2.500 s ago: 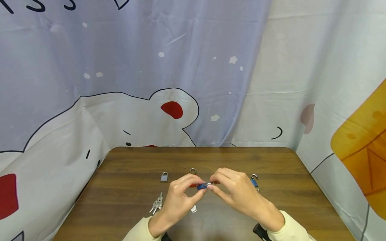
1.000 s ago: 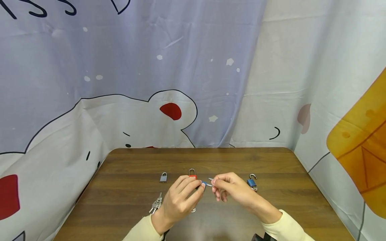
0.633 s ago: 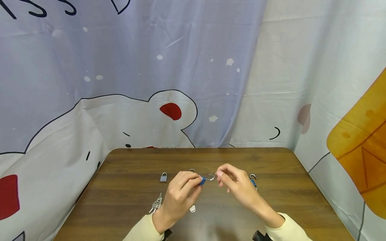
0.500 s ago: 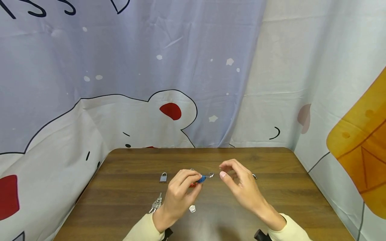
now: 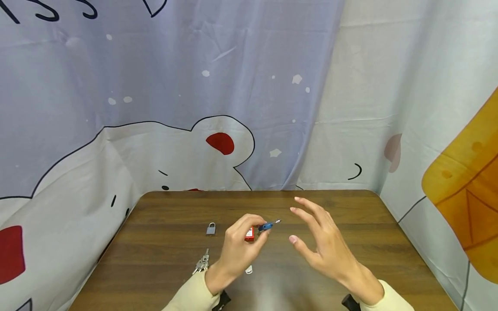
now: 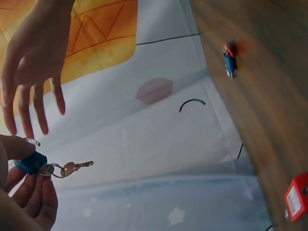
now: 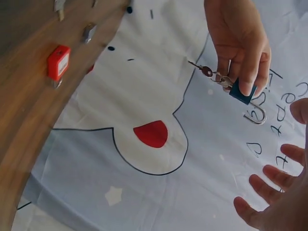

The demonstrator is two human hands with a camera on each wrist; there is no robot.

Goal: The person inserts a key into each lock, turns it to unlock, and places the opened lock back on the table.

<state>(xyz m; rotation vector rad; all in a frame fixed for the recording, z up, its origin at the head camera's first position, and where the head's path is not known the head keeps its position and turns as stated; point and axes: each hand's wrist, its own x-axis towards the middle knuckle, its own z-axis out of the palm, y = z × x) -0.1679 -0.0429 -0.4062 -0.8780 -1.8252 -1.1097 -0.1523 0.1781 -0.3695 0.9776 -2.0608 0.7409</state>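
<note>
My left hand (image 5: 239, 242) pinches a small blue padlock (image 5: 266, 226) between thumb and fingers, raised above the table. In the right wrist view its shackle (image 7: 262, 115) stands open, one end free of the body. Keys (image 7: 207, 71) hang on a ring from the bottom of this padlock. My right hand (image 5: 327, 246) is held in the air just right of the padlock, fingers spread, touching nothing. Behind the left hand, a red padlock (image 5: 249, 235) with a white label is partly hidden.
On the wooden table (image 5: 163, 224) lie a silver padlock (image 5: 211, 229), a bunch of keys (image 5: 202, 262) and a small white piece (image 5: 249, 270). Another blue padlock (image 6: 230, 63) lies at the right, hidden in the head view. A printed curtain (image 5: 272, 108) hangs behind.
My right fingers were at the padlock's shackle; they have let go, moved right and spread. The shackle now stands open. The left hand has shifted slightly right with the padlock.
</note>
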